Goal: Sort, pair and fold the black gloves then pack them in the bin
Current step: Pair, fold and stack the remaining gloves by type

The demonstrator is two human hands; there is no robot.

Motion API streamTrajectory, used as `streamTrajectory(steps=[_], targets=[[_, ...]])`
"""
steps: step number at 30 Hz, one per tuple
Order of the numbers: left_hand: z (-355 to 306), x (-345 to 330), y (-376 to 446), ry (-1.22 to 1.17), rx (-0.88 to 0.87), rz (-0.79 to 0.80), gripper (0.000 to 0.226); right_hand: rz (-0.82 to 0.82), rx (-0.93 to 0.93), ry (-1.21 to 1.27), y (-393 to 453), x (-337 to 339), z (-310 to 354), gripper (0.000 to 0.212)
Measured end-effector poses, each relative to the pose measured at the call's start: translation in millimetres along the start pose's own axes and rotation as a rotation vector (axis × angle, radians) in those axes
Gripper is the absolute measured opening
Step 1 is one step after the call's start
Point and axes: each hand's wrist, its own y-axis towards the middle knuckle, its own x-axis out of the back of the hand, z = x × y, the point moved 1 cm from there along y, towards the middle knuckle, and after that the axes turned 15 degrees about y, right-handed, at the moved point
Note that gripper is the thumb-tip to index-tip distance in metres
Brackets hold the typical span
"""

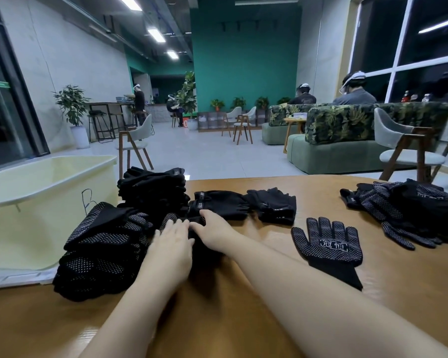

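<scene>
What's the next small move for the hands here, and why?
Probably lift the folded glove and set it on the dotted stack to its left. Both the left hand and right hand lie on it, pressing it against the table, so the fold looks finished. The bin stands just beyond that stack.

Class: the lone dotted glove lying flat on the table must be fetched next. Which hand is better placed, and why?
Right. The flat dotted glove lies on the right hand's side; the left hand would have to cross that forearm.
</scene>
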Motion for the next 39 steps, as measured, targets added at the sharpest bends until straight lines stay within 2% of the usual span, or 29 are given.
streamTrajectory(steps=[5, 8, 10, 12, 14, 16, 19, 21, 25, 30, 32, 39], targets=[[-1, -6, -6, 0.115, -0.066, 0.172, 0.061, 0.067, 0.055, -0.119, -15, 11, -12, 0.054], [-4, -4, -6, 0.11, -0.094, 0.1, 0.059, 0.062, 0.142, -0.166, -30, 29, -16, 0.054], [-13, -4, -9, -0.048, -0.158, 0.009, 0.057, 0.085, 0.21, -0.224, -46, 44, -17, 0.054], [-27, -1, -15, -0.242, -0.238, -0.06, 0.068, 0.099, 0.251, -0.289, -62, 61, -19, 0.054], [-45, 1, -22, -0.339, -0.302, -0.101, 0.082, 0.06, 0.283, -0.347, -76, 82, -24, 0.054], [-65, 1, -28, -0.387, -0.316, -0.1, 0.076, -0.006, 0.285, -0.379, -87, 107, -30, 0.055], [-98, 0, -35, -0.472, -0.246, 0.032, 0.059, -0.097, 0.216, -0.41, -95, 145, -46, 0.057], [-116, -2, -37, -0.461, -0.205, 0.105, 0.061, -0.148, 0.109, -0.521, -98, 170, -61, 0.062], [-128, -10, -38, -0.291, -0.218, 0.061, 0.064, -0.318, -0.172, -0.754, -98, 217, -87, 0.072], [-129, -10, -42, -0.209, -0.277, 0.057, 0.061, -0.69, -0.267, -0.658, -87, 263, -115, 0.056], [-129, -8, -43, -0.22, -0.273, 0.071, 0.06, -0.717, -0.29, -0.649, -85, 273, -124, 0.052], [-128, -7, -41, -0.281, -0.278, 0.053, 0.056, -0.644, -0.26, -0.764, -84, 283, -134, 0.053]])
